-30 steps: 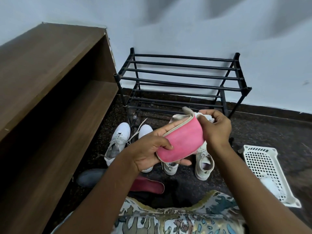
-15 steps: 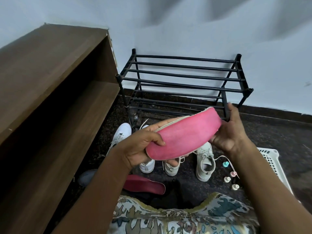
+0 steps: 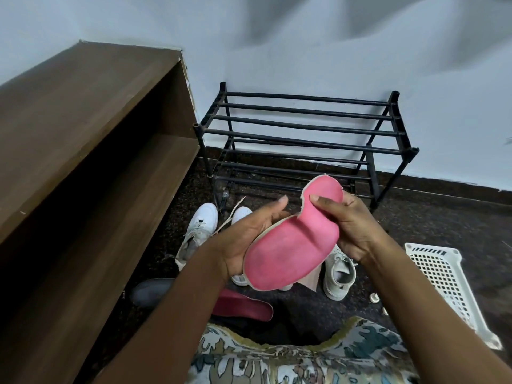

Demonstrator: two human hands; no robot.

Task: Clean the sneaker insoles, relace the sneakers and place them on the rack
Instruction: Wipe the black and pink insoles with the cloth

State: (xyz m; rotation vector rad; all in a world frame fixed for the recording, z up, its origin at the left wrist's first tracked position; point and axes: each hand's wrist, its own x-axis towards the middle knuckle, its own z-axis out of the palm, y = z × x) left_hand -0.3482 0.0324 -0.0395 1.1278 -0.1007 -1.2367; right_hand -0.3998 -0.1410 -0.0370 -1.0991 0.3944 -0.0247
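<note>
A pink insole [image 3: 288, 250] is held up in front of me, pink underside facing me, bent near its far end. My left hand [image 3: 249, 236] cradles its near half from beneath, thumb raised off it. My right hand [image 3: 349, 225] pinches the far end, thumb pressed on the pink face. A second, darker pink insole [image 3: 246, 307] lies on the floor below. Several white sneakers stand on the floor behind: one at the left [image 3: 198, 231], one at the right [image 3: 339, 273], others mostly hidden by my hands. The black rack [image 3: 304, 128] stands against the wall.
A brown wooden shelf unit [image 3: 91, 167] fills the left side. A white perforated plastic basket [image 3: 448, 284] lies on the dark floor at the right, with small bottle caps [image 3: 374, 297] beside it. A grey object [image 3: 152, 291] sits near the shelf. Patterned fabric [image 3: 291, 356] covers my lap.
The insole was folded double, then spread out flat between both hands, and now its far end is bent again under my right thumb. My left thumb has lifted off it.
</note>
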